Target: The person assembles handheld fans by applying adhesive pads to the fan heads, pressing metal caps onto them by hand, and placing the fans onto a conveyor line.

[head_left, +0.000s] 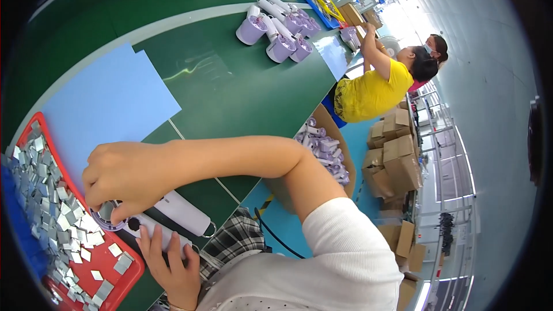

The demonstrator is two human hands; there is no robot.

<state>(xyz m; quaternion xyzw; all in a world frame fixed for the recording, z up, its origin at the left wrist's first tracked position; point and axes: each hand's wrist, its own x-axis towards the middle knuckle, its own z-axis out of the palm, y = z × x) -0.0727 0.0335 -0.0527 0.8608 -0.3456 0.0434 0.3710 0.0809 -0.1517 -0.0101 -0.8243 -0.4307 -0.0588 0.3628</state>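
Observation:
A lilac handheld device (151,226) with a round, cup-like head lies on the table at the lower left, beside the red tray. My left hand (170,268) holds its handle, fingers laid across it. Over the round head, my right hand (129,175) is closed with curled fingers reaching to the rim. What its fingertips pinch, if anything, is hidden. A second lilac handle (187,213) with a metal ring at its end lies alongside, partly under my right forearm. Many small grey and silvery square pieces (60,201) fill the red tray (128,279).
Light-blue sheets (109,98) lie on the green table (213,98). Several similar lilac devices (280,46) stand farther along it. A cardboard box (345,158) of lilac parts stands beside the table. A co-worker in a yellow shirt (371,95) works beyond; cartons (400,161) are stacked behind.

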